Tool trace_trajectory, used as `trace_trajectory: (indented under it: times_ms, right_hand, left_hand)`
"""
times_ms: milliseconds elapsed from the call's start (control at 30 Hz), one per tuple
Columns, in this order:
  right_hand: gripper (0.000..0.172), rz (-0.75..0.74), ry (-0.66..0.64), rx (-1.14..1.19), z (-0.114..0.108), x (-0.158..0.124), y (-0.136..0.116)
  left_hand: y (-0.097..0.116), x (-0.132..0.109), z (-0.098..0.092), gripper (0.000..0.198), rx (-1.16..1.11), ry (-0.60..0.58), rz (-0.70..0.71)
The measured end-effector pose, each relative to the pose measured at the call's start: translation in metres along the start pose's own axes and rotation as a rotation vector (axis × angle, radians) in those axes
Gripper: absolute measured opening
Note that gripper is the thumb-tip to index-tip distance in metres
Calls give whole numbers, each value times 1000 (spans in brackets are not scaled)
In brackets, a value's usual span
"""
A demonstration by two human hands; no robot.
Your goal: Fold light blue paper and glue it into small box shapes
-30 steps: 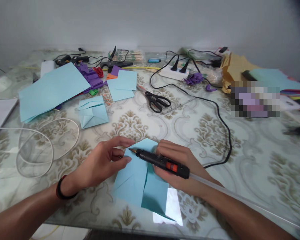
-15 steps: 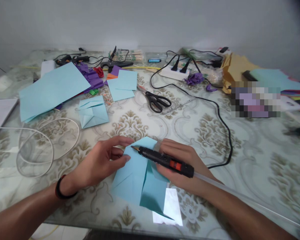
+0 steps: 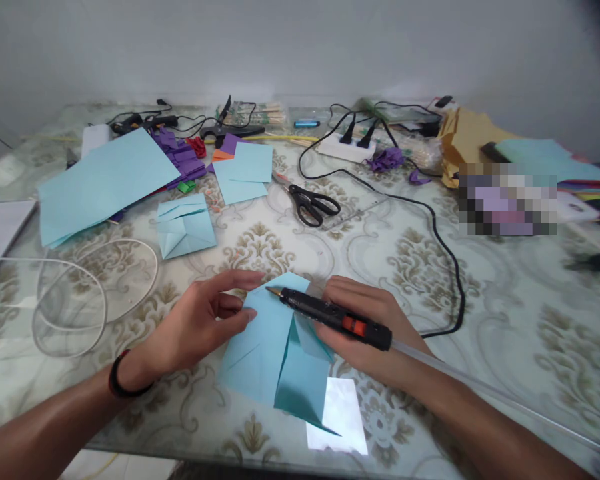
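Note:
A folded light blue paper (image 3: 275,347) lies on the glass-topped table near the front edge. My left hand (image 3: 205,323) rests on its left flap, fingers curled, thumb and forefinger pressing the paper's upper edge. My right hand (image 3: 365,327) grips a black glue pen (image 3: 330,317) with an orange button. The pen's metal tip points left over the paper's top corner. A clear glue stick trails from the back of the pen toward the lower right.
Black scissors (image 3: 310,203) lie in the middle. Another folded blue piece (image 3: 185,227), blue sheets (image 3: 100,180) and purple scraps (image 3: 180,153) sit at the left. A power strip (image 3: 347,147) and black cable (image 3: 445,253) run at the back right; a clear tube loop (image 3: 95,293) lies left.
The glue pen has shifted slightly to the right with my right hand, its tip still over the paper's top. The paper's right flap has lifted a little. My left hand stays put.

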State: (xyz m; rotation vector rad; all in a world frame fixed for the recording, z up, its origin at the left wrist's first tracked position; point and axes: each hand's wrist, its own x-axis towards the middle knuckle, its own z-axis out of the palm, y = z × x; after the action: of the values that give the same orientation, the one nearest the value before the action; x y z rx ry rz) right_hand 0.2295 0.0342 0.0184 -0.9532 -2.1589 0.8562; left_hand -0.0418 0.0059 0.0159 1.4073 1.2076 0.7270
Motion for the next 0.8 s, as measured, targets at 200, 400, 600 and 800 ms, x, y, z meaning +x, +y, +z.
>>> trace_trajectory:
  times_ms: [200, 400, 600, 800]
  right_hand:
    - [27, 4, 18, -27, 0, 1, 0]
    - [27, 3, 43, -58, -2, 0, 3]
    - [29, 8, 71, -85, -3, 2, 0]
    - [35, 34, 105, -126, -6, 4, -3]
  left_hand:
    - [0, -1, -1, 44, 6, -9, 0]
    - [2, 0, 0, 42, 23, -7, -9]
    - [3, -1, -2, 44, 62, -1, -30]
    - [5, -3, -3, 44, 72, 3, -33]
